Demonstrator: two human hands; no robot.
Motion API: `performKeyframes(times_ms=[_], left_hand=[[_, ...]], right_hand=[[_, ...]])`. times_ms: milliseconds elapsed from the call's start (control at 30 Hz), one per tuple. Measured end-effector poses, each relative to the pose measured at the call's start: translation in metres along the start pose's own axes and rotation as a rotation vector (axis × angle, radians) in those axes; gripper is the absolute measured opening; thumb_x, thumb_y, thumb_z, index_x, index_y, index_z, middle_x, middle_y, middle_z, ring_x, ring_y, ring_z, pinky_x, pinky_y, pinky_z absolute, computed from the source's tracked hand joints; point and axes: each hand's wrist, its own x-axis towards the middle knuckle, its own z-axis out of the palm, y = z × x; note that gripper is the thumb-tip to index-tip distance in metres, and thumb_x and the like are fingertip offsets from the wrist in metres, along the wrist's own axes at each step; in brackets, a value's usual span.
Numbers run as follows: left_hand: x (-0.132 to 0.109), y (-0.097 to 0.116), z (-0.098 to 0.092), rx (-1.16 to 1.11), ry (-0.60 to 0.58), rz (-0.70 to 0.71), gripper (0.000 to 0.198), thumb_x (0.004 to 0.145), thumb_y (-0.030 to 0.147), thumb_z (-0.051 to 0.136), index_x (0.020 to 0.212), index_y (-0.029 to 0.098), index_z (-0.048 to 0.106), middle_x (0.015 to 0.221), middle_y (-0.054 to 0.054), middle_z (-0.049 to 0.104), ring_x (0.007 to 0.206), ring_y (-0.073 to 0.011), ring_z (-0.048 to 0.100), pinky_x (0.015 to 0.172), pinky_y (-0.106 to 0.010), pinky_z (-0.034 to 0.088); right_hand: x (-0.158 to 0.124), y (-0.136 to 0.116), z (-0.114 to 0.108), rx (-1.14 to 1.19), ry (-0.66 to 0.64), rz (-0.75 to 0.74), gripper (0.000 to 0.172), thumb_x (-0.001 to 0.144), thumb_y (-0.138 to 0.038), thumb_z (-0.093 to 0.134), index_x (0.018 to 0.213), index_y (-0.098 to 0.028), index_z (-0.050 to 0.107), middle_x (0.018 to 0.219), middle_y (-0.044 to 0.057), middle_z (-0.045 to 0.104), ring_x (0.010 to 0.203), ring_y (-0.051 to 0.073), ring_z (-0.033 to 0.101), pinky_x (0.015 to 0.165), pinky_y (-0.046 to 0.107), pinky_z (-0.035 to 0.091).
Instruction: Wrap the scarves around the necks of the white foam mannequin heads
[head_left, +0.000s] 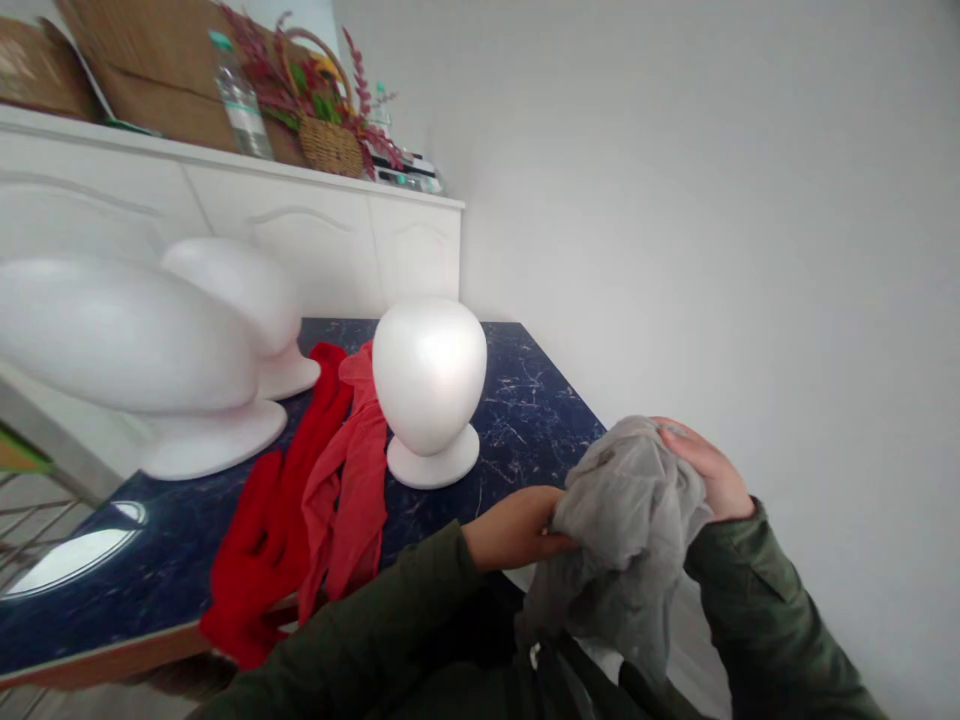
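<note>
A bunched grey sheer cloth (626,510) hangs between my two hands at the lower right, in front of my body. My left hand (521,527) grips its left side, thumb and fingers closed on a fold. My right hand (709,470) is wrapped round the upper right of the cloth. Left of them, a white foam head form (430,380) stands upright on its round base on the dark blue marbled table (525,400). Beside it lie a coral-pink cloth (360,480) and a bright red knitted item (277,520), which reaches over the front edge.
Two more white head forms (120,340) stand at the left of the table. Behind are white cabinets (315,235) bearing cardboard boxes (161,70), a water bottle (244,110) and a flower basket (330,148). A pale wall (712,220) borders the right side.
</note>
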Motion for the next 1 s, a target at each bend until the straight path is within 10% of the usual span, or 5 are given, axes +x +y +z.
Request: performKeyframes(times_ms=[333, 600, 1000], left_hand=[[-0.083, 0.025, -0.072, -0.682, 0.593, -0.214, 0.037, 0.07, 0.033, 0.059, 0.101, 0.014, 0.055, 0.088, -0.005, 0.065, 0.077, -0.0176, 0.06, 0.069, -0.027, 0.045], [-0.119, 0.038, -0.113, -0.314, 0.878, -0.209, 0.043, 0.063, 0.03, 0.067, 0.099, 0.013, 0.052, 0.095, -0.005, 0.062, 0.081, -0.0172, 0.058, 0.072, -0.028, 0.045], [-0.131, 0.043, -0.14, 0.426, 1.193, -0.274, 0.018, 0.071, 0.031, 0.053, 0.082, 0.018, 0.047, 0.074, 0.001, 0.054, 0.069, -0.0143, 0.053, 0.063, -0.025, 0.043]], right_hand=[[0.048, 0.005, -0.013, -0.224, -0.15, -0.081, 0.03, 0.063, -0.044, 0.062, 0.073, -0.016, 0.06, 0.075, 0.003, 0.064, 0.069, 0.017, 0.057, 0.068, 0.026, 0.042], [0.078, 0.025, -0.021, -0.731, 0.162, -0.162, 0.036, 0.067, -0.047, 0.055, 0.083, -0.017, 0.065, 0.085, 0.004, 0.066, 0.086, 0.021, 0.057, 0.079, 0.03, 0.039], [0.123, 0.066, -0.027, -1.062, 0.185, -0.263, 0.04, 0.077, -0.044, 0.039, 0.086, -0.016, 0.065, 0.092, 0.009, 0.065, 0.09, 0.024, 0.058, 0.079, 0.032, 0.042]])
